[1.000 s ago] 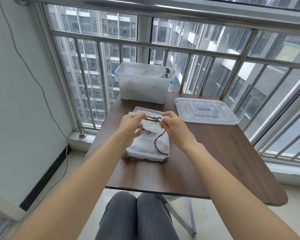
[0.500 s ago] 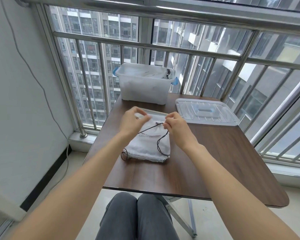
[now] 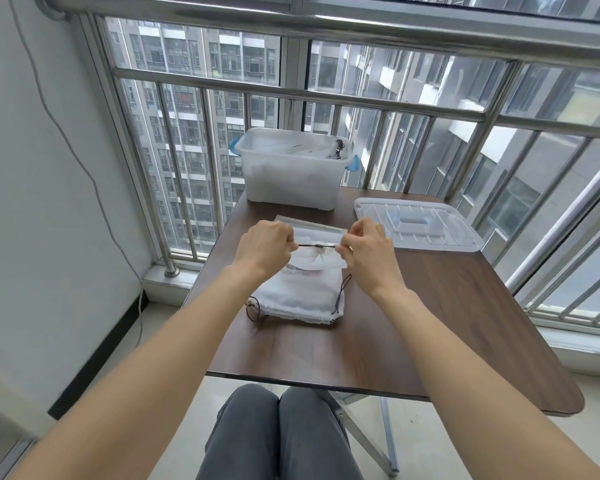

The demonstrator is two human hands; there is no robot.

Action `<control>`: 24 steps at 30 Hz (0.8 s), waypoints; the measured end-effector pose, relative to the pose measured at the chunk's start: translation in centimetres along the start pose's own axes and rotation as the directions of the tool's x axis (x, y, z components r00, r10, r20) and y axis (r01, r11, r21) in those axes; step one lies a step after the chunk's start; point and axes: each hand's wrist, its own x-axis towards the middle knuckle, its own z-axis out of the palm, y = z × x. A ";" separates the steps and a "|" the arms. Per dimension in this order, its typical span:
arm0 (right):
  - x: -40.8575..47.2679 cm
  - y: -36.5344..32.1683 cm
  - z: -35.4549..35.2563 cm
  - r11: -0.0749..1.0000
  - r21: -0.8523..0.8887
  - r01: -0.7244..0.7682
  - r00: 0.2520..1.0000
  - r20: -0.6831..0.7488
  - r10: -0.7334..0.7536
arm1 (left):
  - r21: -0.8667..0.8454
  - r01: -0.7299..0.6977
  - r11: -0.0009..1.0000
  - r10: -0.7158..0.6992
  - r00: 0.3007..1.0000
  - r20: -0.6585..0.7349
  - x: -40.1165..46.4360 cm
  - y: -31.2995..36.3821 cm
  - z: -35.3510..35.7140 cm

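- The left hand (image 3: 264, 249) is closed, its fingers curled and pinching one end of a dark cord (image 3: 305, 244)
- The right hand (image 3: 364, 252) pinches the other end the same way; the cord runs taut and level between the two hands, with a knot at its middle
- A small white pouch (image 3: 317, 263) is gathered at the knot, between the hands and just below them
- Under the hands a pile of white drawstring bags (image 3: 298, 296) lies on the brown table (image 3: 430, 323)
- Beyond the left hand stands a clear plastic bin (image 3: 291, 174); its lid (image 3: 416, 225) lies flat just past the right hand, on that hand's outer side
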 end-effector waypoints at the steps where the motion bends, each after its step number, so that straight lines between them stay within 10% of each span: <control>1: -0.1 0.0 -0.1 0.991 0.114 -0.069 0.998 0.023 0.066 | -0.019 0.007 1.000 -0.007 1.000 0.018 0.0 -0.3 -0.1; 6: -0.3 -0.9 -0.6 0.750 0.576 -0.325 0.945 0.209 0.250 | -0.334 0.127 0.934 -0.070 0.982 0.178 -0.1 -0.4 -0.5; 12: -0.3 -1.2 -0.6 0.648 0.641 -0.411 0.902 0.183 0.392 | -0.535 0.294 0.792 -0.158 0.945 0.286 0.3 0.4 -1.0; 20: 0.0 -1.1 -1.0 0.569 0.671 -0.475 0.858 0.209 0.469 | -0.892 0.452 -0.021 -0.056 0.890 0.453 -0.4 1.3 -1.2; 24: -0.1 -1.1 -1.0 0.413 0.757 -0.507 0.826 0.289 0.484 | -0.851 0.467 -0.239 0.007 0.877 0.480 -0.5 1.5 -0.9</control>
